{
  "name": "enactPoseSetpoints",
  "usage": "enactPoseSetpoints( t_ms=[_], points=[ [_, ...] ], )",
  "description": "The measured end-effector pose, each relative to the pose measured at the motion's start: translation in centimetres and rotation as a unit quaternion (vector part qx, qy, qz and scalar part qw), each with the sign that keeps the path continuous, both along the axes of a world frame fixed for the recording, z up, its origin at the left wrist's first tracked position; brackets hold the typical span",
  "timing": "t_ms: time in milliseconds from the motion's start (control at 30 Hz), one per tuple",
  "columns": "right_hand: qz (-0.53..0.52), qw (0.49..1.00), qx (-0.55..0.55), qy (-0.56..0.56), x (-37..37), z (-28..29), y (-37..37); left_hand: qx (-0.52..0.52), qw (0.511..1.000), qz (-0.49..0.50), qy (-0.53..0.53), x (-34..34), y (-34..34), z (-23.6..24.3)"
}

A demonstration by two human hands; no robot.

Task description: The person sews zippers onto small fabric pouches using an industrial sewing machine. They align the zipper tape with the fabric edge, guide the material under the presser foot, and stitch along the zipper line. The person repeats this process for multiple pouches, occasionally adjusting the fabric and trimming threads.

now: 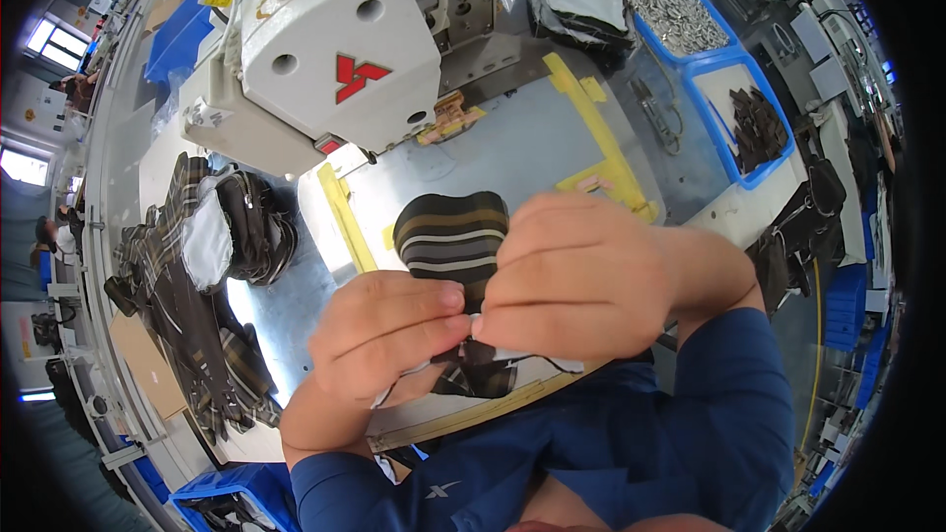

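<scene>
A curved fabric piece (448, 232) with brown, white and grey stripes lies on the metal work plate (512, 138) below a white sewing machine head (325, 49). My left hand (389, 335) is closed on its lower part, thumb and fingers pinching near the middle. My right hand (572, 281) is closed on the same piece from the right, its fingertips meeting those of the left. A white edge of cloth shows under both hands; exactly what the fingertips pinch is too small to make out.
Stacked plaid and black pieces (246, 227) lie left. Behind are padded pieces (576, 5); at back right are blue trays of metal parts (670, 15) and dark brown pieces (754, 128). Yellow tape (586, 128) borders the plate. A blue crate (222, 483) stands lower left.
</scene>
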State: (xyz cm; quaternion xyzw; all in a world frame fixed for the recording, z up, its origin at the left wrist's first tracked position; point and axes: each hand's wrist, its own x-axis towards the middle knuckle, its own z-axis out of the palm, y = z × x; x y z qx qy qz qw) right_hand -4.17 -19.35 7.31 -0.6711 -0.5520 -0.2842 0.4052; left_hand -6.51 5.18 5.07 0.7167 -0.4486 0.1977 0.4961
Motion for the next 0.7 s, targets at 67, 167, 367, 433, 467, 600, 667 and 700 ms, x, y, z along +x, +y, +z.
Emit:
enactPoseSetpoints(
  t_ms=[67, 167, 367, 433, 467, 600, 667, 700],
  points=[
    [0.004, 0.999, -0.021, 0.039, 0.2, -0.3, -0.1, 0.004, 0.999, 0.008, 0.033, 0.3, -0.1, 0.3],
    [0.015, 0.990, -0.040, 0.138, 1.0, -0.4, -0.2, 0.004, 0.997, 0.022, 0.080, 0.9, 0.1, -0.5],
    [-0.074, 0.874, -0.082, 0.474, 1.8, -1.8, 0.1, -0.104, 0.893, 0.104, 0.425, 1.5, -1.1, -2.0],
    [-0.130, 0.820, -0.078, 0.551, 3.8, -3.5, 0.1, -0.140, 0.839, 0.112, 0.514, 2.8, -2.4, -3.6],
    [-0.156, 0.789, -0.077, 0.589, 4.9, -4.6, 0.0, -0.159, 0.819, 0.111, 0.539, 3.3, -3.1, -4.1],
    [-0.271, 0.779, -0.222, 0.520, 9.1, -7.6, -1.1, 0.124, 0.789, 0.184, 0.573, 5.0, -3.3, -5.6],
    [-0.292, 0.770, -0.259, 0.504, 10.1, -8.9, -1.4, 0.132, 0.832, 0.205, 0.498, 4.6, -3.4, -6.4],
    [-0.292, 0.786, -0.248, 0.486, 10.4, -9.3, -1.4, 0.137, 0.851, 0.215, 0.459, 4.3, -3.5, -6.8]
  ],
)
